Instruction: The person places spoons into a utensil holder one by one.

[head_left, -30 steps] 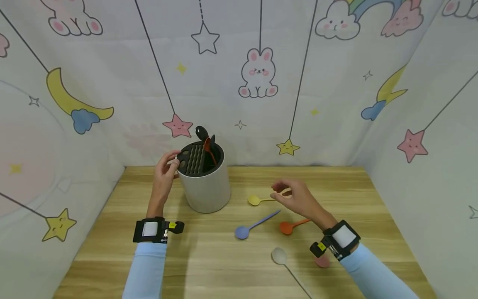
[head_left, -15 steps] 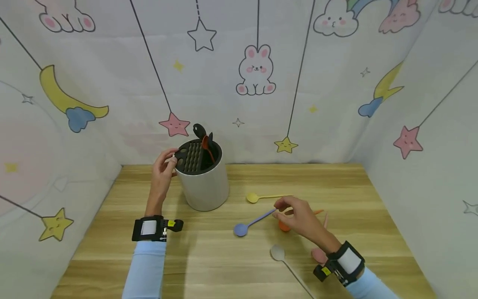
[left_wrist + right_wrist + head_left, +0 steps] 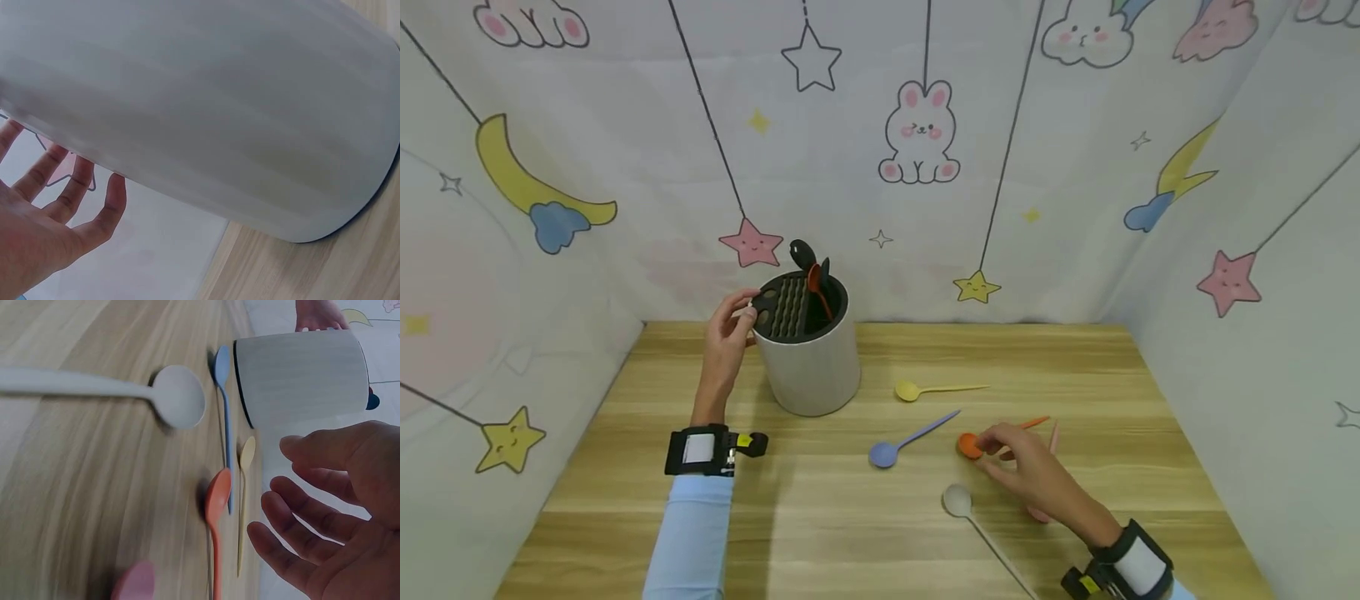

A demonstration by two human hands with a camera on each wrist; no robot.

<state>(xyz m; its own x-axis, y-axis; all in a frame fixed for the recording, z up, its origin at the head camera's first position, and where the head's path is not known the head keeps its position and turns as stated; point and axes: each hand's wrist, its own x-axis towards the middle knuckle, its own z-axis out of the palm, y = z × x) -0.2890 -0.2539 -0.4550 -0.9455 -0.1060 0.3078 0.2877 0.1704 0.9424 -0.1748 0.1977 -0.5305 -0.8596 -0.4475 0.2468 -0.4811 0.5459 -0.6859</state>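
My left hand [image 3: 724, 342] touches the left rim of a pale cylindrical utensil holder [image 3: 812, 375] with a black slotted top. In the left wrist view, its spread fingertips [image 3: 115, 187] rest against the holder's wall. Over the table at the right, my right hand [image 3: 1030, 475] has its fingers loosely curved and nothing between thumb and fingertips. It overlaps an orange spoon [image 3: 967, 446] in the head view, hiding the middle of that spoon and much of a pink spoon [image 3: 1038, 515]. A blue spoon [image 3: 883, 454] lies to its left.
A yellow spoon [image 3: 907, 391] lies farther back, right of the holder. Nearer the front is a grey-white spoon [image 3: 957, 501]. A black spoon [image 3: 802, 252] and a red-orange spoon [image 3: 814, 279] stand in the holder. A printed cloth wall [image 3: 917, 250] rises behind the table.
My right hand has moved from beside the yellow spoon toward the front right, past the blue spoon to the orange one. My left hand stays at the holder's rim.
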